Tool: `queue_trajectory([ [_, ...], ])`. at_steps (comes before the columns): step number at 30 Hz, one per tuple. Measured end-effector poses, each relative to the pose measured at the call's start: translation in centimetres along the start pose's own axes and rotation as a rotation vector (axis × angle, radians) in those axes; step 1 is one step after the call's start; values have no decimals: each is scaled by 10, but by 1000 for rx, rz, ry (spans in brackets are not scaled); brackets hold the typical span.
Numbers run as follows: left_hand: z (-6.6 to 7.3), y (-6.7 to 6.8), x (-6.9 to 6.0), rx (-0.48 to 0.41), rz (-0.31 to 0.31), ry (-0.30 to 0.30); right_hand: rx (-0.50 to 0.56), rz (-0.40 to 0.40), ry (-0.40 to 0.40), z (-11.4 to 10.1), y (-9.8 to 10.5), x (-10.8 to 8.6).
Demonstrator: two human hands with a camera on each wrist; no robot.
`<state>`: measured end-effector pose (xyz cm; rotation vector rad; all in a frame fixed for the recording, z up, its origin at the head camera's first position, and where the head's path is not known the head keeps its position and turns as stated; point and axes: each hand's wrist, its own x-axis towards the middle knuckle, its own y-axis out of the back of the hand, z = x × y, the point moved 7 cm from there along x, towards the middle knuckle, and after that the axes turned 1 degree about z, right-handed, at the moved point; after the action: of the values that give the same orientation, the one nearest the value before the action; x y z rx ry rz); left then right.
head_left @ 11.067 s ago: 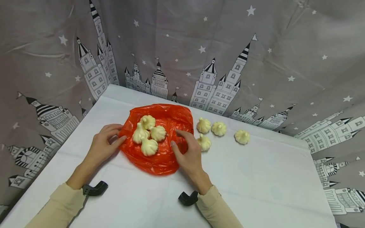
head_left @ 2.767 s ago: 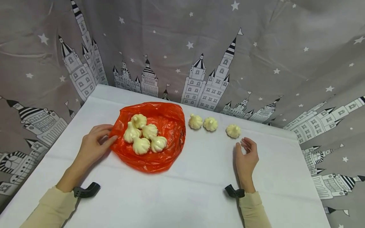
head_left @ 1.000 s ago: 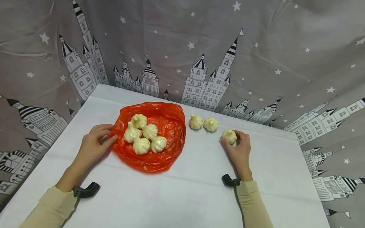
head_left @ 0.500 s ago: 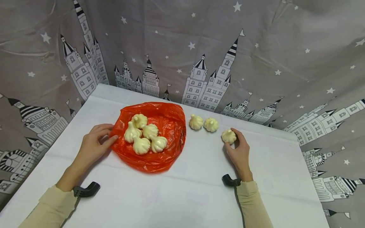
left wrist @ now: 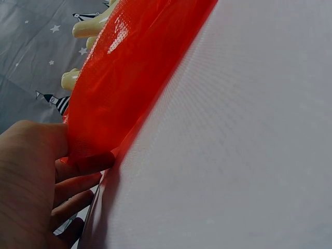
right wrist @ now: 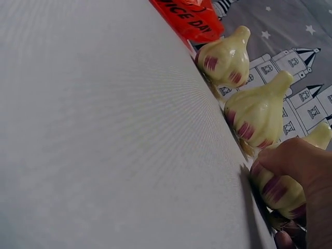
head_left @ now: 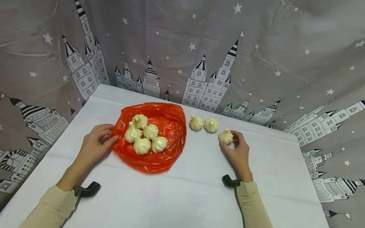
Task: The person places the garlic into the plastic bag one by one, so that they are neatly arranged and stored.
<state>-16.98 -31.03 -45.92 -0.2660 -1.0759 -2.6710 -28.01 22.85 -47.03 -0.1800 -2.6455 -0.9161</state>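
A red plastic bag (head_left: 175,126) lies open on the white-covered table, with several garlic bulbs (head_left: 142,145) resting in it. At its left edge my left hand (head_left: 94,145) pinches the bag's rim between thumb and fingers; the left wrist view shows the thin red film (left wrist: 124,78) there. Off to the right, my right hand (head_left: 239,153) holds a garlic bulb (head_left: 225,136) between thumb and fingers. In the right wrist view this bulb (right wrist: 280,192) has purple streaks and is close to the table surface. Whether it touches the cloth I cannot tell.
Two more garlic bulbs, one nearer the bag (head_left: 196,122) and one beside it (head_left: 211,125), stand between the bag and my right hand. Behind the table hangs a grey curtain (head_left: 171,38) printed with castles and stars.
Another bulb from beside the bag now lies inside it. My right hand went from empty to holding the rightmost bulb, which has shifted slightly left. My left hand stays at the bag's edge.
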Motion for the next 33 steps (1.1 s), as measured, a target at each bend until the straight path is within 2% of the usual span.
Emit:
queue_trajectory([
  [4, 0, 0, 0, 6, 6, -6, 17, 17, 5, -2, 1, 0],
  [10, 0, 1, 1, 0, 18, -19, 72, 48, 51, -5, 2, 0],
  [14, -2, 0, 1, 6, 17, -17, 73, 79, 86, -7, 4, 1],
  [21, -3, -1, 1, 6, 0, -3, 115, 151, 202, -33, 7, 4],
  [27, -2, 0, 1, 5, 6, -10, 136, 98, 321, -62, -4, 6],
  [33, 0, 0, 1, 3, 3, -8, 154, 51, 366, -85, -15, 6],
])
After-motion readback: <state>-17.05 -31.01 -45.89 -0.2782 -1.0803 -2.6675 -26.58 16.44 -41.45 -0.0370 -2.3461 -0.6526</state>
